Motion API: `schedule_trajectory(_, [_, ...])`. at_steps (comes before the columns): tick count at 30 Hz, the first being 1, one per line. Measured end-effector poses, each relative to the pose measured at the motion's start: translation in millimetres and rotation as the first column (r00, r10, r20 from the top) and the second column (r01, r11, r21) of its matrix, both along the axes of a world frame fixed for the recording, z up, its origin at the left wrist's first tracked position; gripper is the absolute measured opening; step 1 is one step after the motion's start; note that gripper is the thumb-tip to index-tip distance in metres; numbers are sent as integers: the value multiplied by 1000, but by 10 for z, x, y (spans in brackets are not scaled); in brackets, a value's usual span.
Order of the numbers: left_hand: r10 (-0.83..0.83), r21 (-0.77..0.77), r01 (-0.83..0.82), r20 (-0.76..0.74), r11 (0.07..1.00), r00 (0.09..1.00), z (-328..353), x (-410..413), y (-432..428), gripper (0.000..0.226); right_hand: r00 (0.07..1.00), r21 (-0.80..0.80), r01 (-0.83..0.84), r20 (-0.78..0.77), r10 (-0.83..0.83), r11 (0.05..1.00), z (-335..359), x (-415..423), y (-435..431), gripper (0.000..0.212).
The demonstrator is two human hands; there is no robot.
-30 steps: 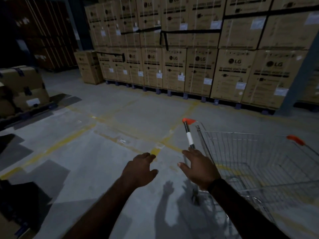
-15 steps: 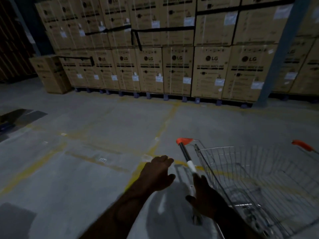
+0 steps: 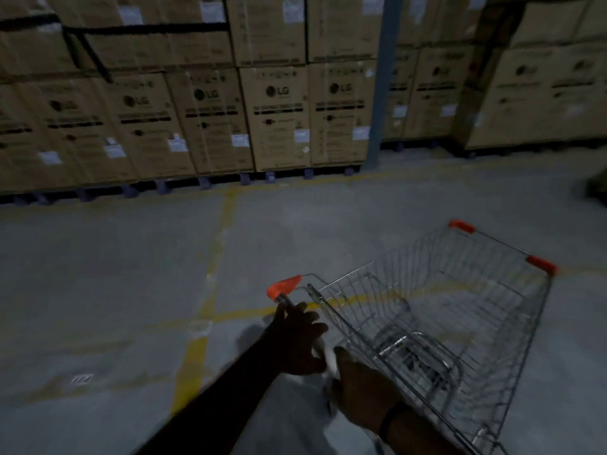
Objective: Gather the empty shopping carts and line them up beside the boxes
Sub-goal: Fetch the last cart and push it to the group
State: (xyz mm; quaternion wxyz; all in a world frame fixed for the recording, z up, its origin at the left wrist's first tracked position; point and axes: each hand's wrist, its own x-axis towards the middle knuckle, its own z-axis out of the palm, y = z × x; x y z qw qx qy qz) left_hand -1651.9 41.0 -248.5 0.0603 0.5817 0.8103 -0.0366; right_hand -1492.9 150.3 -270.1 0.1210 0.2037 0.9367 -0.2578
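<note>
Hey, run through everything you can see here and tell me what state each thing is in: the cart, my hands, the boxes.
Shopping cart: upright on the floor, basket empty.
Cart handle: gripped by both hands.
Left hand: curled over the handle near its orange end.
Right hand: curled round the handle, nearer the person.
Boxes: closed, stacked on pallets, apart from the cart.

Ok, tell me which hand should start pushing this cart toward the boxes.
Right. The right hand is wrapped round the cart handle; the left hand merely lies across it near the orange cap, grip unclear.
</note>
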Motion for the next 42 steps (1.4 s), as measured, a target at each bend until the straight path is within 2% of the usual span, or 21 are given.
schedule_trajectory(3, [-166, 36, 164, 55, 986, 985, -190, -328, 68, 68, 995, 24, 91, -43, -90, 996, -28, -91, -78, 57])
schedule_trajectory(6, [-257, 118, 246, 95, 962, 962, -275, -565, 150, 63, 988, 76, 140, -77, -134, 987, -60, -204, -108, 60])
schedule_trajectory(10, [-201, 12, 202, 142, 979, 969, -135, -718, 241, 99, 979, 52, 192, -84, -187, 980, -70, -338, -46, 75])
schedule_trajectory(12, [-188, 9, 190, 206, 982, 960, -90, -758, 279, 105, 968, 95, 239, -96, -230, 966, -46, -368, -24, 77])
schedule_trajectory(16, [-234, 96, 215, 276, 972, 933, -140, -853, 412, 86, 940, 236, 339, -114, -320, 911, -3, -376, 3, 85])
schedule_trajectory(19, [-282, 161, 248, 247, 955, 927, -233, -958, 608, 79, 895, 297, 445, -115, -431, 845, 52, -308, 66, 94])
schedule_trajectory(25, [-301, 90, 289, 197, 953, 933, -180, -1201, 1149, 78, 828, 299, 553, -99, -551, 778, 149, -300, 339, 111])
schedule_trajectory(29, [-326, 74, 317, 192, 945, 926, -131, -1394, 1533, 75, 815, 326, 574, -142, -562, 751, 144, -479, 628, 97])
schedule_trajectory(31, [-309, 54, 305, 224, 951, 924, -93, -1466, 1740, 73, 809, 315, 585, -163, -564, 747, 74, -567, 838, 98])
schedule_trajectory(36, [-275, 1, 283, 238, 959, 932, -7, -1603, 2322, 109, 803, 285, 593, -137, -580, 753, -78, -756, 1334, 96])
schedule_trajectory(38, [-276, -10, 285, 225, 958, 935, 9, -1652, 2567, 113, 794, 267, 605, -131, -593, 750, -66, -806, 1534, 97])
schedule_trajectory(42, [-280, -64, 297, 199, 953, 939, 32, -1664, 3022, 99, 783, 267, 621, -162, -601, 737, 63, -833, 1880, 90])
